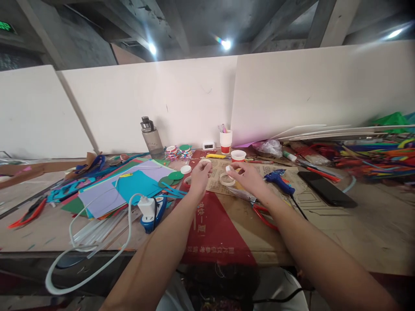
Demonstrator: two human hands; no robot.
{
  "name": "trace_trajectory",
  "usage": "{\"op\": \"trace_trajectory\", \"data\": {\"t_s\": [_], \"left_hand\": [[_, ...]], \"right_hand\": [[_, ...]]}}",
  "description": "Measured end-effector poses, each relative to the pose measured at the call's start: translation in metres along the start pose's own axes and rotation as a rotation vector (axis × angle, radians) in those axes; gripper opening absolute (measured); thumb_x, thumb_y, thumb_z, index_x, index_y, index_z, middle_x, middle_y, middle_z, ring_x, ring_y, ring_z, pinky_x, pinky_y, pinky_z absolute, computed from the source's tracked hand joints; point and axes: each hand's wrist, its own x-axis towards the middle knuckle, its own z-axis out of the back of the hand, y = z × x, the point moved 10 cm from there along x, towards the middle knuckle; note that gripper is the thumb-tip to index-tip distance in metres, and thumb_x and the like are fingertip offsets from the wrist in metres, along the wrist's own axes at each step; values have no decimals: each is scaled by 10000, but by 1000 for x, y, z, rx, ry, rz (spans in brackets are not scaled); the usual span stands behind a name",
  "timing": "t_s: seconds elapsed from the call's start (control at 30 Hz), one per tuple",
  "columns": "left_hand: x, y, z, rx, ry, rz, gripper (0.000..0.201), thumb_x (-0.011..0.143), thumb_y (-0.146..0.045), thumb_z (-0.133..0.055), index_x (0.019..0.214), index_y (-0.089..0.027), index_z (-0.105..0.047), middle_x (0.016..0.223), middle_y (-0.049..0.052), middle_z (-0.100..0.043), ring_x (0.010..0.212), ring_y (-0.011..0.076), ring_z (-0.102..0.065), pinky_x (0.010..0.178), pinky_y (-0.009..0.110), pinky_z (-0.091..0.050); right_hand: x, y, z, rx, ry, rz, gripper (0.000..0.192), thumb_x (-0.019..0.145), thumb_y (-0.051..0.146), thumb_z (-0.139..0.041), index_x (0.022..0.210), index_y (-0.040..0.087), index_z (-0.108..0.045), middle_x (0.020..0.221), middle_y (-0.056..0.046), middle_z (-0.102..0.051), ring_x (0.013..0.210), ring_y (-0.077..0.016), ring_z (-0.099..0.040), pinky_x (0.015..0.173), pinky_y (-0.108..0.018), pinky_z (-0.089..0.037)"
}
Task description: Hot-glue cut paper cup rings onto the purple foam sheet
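My left hand (201,173) is closed in a pinch over the cardboard, with a small pale round edge showing at its fingertips; I cannot make out what it is. Between the thumb and fingers of my right hand (245,176) is a small white piece (228,168). Just below that piece lies a cream tape roll (227,179). A red and white paper cup (238,156) stands behind my right hand. Left of my left hand are a white disc (186,169) and a red ring (187,182), partly hidden.
Scissors (264,216) lie under my right forearm, with a blue glue gun (280,182) and black phone (326,188) further right. Coloured sheets (132,190), a power strip (152,214) and its looping white cable (129,220) occupy the left. A bottle (153,140) stands behind.
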Motion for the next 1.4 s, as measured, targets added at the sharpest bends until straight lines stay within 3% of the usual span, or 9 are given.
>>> {"op": "trace_trajectory", "data": {"t_s": [0.3, 0.53, 0.63, 0.8, 0.9, 1.03, 1.17, 1.27, 1.4], "left_hand": [[5, -1, 18, 111, -101, -59, 99, 739, -246, -589, 661, -186, -602, 633, -21, -584, 658, 138, -530, 683, 259, -382], [9, 5, 15, 22, -70, 3, 81, 750, -250, -606, 709, -182, -596, 687, -14, -601, 682, 128, -559, 686, 250, -422], [4, 11, -3, -71, 64, 92, 160, 805, -323, -597, 749, -175, -577, 716, 8, -624, 641, 117, -576, 613, 230, -439], [-22, 16, -47, -239, 452, 305, 381, 887, -510, -531, 891, -144, -636, 691, 71, -655, 610, 168, -646, 593, 289, -525], [-41, 13, -68, -454, 621, 440, 344, 908, -469, -546, 988, -148, -641, 658, 42, -642, 546, 130, -618, 620, 286, -548], [-39, 10, -66, -578, 536, 435, 204, 925, -323, -555, 1002, -152, -633, 687, 27, -659, 477, 89, -566, 559, 234, -521], [-24, 10, -49, -629, 367, 407, 249, 966, -322, -459, 933, -131, -615, 708, 52, -679, 478, 98, -573, 449, 188, -421], [-11, 6, -31, -698, 228, 388, 377, 982, -444, -380, 948, -143, -604, 713, 59, -686, 499, 112, -592, 432, 192, -379], [-1, 2, -16, -781, 116, 388, 441, 998, -469, -276, 1029, -168, -597, 725, 41, -691, 520, 128, -616, 445, 214, -386]], "right_hand": [[8, -32, -6, -117, -59, -30, 294, 718, 281, -716, 999, 195, -691, 1050, -70, -701, 839, -185, -635, 799, -350, -484], [9, -25, -3, -134, -52, -30, 288, 748, 309, -687, 1006, 182, -698, 991, -66, -722, 768, -178, -636, 747, -340, -496], [7, -11, -3, -133, -34, 9, 299, 779, 352, -666, 1023, 182, -689, 976, -59, -725, 736, -166, -635, 723, -325, -500], [3, 18, -4, -154, -35, 131, 312, 773, 323, -679, 1052, 184, -670, 1060, -79, -701, 848, -190, -634, 772, -343, -506], [2, 35, -9, -178, -46, 213, 364, 750, 284, -706, 1097, 188, -652, 1124, -95, -670, 917, -207, -617, 798, -356, -509], [-3, 52, -16, -223, -43, 295, 459, 748, 293, -725, 1182, 195, -612, 1192, -109, -630, 1082, -231, -579, 896, -371, -494], [-24, 49, -1, -319, -32, 308, 485, 819, 381, -651, 1265, 210, -568, 1265, -128, -591, 1208, -277, -511, 1011, -443, -418], [-53, 23, 19, -420, 36, 253, 399, 855, 390, -597, 1202, 195, -616, 1141, -132, -648, 1122, -302, -570, 974, -458, -430], [-93, -30, 27, -758, 223, 58, 473, 830, 375, -614, 1245, 148, -616, 1171, -186, -633, 1081, -352, -575, 949, -496, -424]]}}
